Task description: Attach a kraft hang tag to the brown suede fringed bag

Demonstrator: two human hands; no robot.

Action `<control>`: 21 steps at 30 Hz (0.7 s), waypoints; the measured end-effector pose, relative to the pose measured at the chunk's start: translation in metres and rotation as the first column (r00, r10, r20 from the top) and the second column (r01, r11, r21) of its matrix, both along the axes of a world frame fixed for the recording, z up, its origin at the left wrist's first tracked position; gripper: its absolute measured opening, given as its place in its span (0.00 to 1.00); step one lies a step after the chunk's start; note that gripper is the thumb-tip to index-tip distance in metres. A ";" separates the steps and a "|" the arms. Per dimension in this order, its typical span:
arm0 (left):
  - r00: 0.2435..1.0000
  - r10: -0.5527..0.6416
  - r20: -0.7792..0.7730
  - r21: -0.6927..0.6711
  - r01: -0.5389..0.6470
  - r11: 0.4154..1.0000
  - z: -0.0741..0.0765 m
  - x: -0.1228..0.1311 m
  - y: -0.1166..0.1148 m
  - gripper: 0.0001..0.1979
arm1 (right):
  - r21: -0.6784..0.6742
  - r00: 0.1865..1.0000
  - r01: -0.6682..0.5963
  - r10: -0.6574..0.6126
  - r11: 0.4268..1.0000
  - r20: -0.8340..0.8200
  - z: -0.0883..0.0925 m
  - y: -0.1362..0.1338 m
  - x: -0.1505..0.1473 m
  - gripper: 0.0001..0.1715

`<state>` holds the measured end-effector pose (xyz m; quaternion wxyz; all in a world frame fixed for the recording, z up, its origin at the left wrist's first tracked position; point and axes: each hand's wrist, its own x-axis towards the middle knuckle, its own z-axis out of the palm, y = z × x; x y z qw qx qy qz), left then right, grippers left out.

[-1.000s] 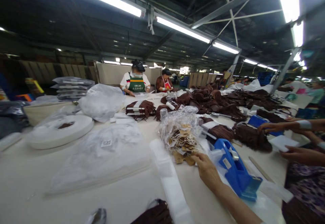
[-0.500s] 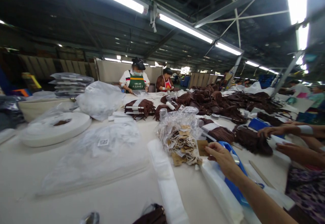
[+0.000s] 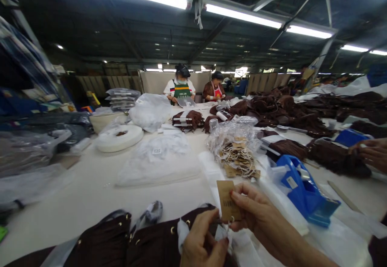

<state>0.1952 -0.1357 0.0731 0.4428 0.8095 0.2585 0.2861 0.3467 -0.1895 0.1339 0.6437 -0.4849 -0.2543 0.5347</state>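
My right hand (image 3: 252, 210) pinches a brown cardboard hang tag (image 3: 228, 199) with a barcode on its face. A white string hangs from the tag's lower end. Just left of the tag, my left hand (image 3: 204, 240) is closed with thumb and fingers curled together; what sits between them is hidden, though a scrap of white material shows beside it. Beneath and left of that hand lies a dark brown bag (image 3: 154, 240) with gold eyelets, partly covered by clear and white wrapping. Beyond the hands, a pile of similar strung tags (image 3: 240, 158) spills from crumpled clear plastic.
A blue tape dispenser (image 3: 305, 194) stands at the right, near white plastic sheets. Left lie a white roll (image 3: 119, 138) and a bulky clear plastic bag (image 3: 157, 160). Brown fringed goods (image 3: 278, 109) heap farther back. Two people work across the table; another person's hand (image 3: 373, 154) shows at right.
My right hand has drawn a tag from the pile toward me. My left hand has come into view by the brown bag. The camera view has swung left and down.
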 end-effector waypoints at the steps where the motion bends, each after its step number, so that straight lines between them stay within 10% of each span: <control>1: 1.000 -0.008 0.022 -0.107 0.011 0.994 0.001 0.006 0.002 0.16 | 0.014 1.000 -0.014 0.014 1.000 -0.004 0.001 0.000 -0.005 0.21; 4: 0.996 -0.032 0.088 -0.259 0.054 0.964 0.005 0.010 0.002 0.06 | 0.043 1.000 0.002 -0.002 0.999 -0.004 0.002 0.001 -0.011 0.21; 9: 0.998 -0.059 0.003 -0.543 0.051 0.838 0.018 -0.010 0.000 0.17 | 0.040 0.998 0.063 -0.063 0.997 -0.013 0.005 0.001 -0.013 0.22; 21: 0.998 0.053 0.031 -0.608 -0.024 0.793 0.043 -0.060 0.017 0.24 | -0.066 0.972 0.158 -0.166 0.985 -0.166 -0.002 -0.003 -0.021 0.21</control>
